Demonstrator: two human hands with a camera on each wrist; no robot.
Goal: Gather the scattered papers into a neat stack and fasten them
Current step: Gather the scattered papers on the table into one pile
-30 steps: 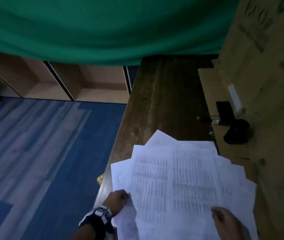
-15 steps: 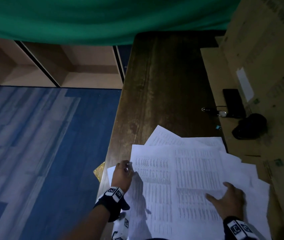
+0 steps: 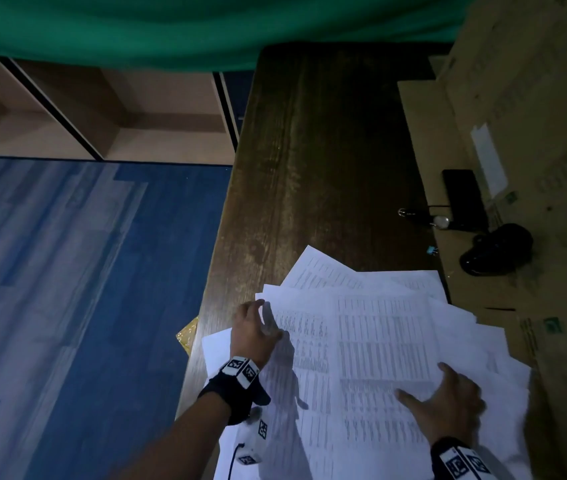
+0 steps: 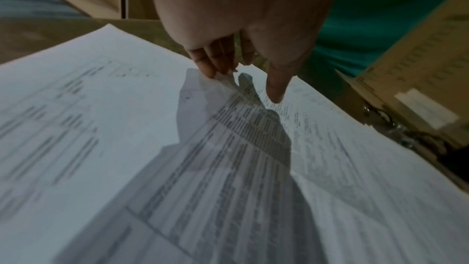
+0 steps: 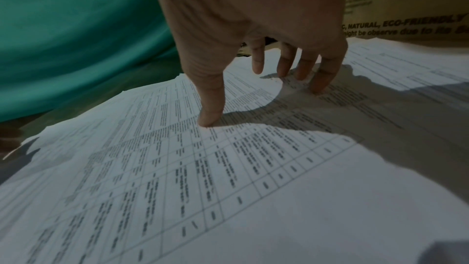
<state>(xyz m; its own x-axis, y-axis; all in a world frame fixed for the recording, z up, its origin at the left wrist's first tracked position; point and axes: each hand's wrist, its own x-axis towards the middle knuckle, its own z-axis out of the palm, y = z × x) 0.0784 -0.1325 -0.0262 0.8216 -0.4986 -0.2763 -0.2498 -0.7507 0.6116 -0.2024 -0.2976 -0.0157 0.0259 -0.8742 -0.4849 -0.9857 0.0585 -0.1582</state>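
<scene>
Several printed sheets (image 3: 379, 348) lie fanned and overlapping on the near end of a dark wooden table (image 3: 316, 161). My left hand (image 3: 261, 320) is at the far-left corner of the top sheet; in the left wrist view the fingertips (image 4: 210, 69) touch that corner while the thumb (image 4: 275, 91) points down, apart from them. My right hand (image 3: 431, 386) lies spread on the papers at the near right, thumb (image 5: 208, 119) and fingertips pressing on the printed table. A dark binder clip (image 3: 406, 213) and a small blue clip (image 3: 431, 251) lie beyond the papers by the cardboard.
Cardboard boxes (image 3: 517, 98) line the table's right side, carrying a black phone (image 3: 462, 199) and a black rounded object (image 3: 496, 249). The table's left edge drops to a blue floor (image 3: 85, 306). A gold scrap (image 3: 187, 332) pokes out at that edge. Green cloth (image 3: 171, 26) hangs behind.
My left hand has slid from the near-left edge up to the top sheet's far-left corner. My right hand has moved further onto the papers and spread its fingers.
</scene>
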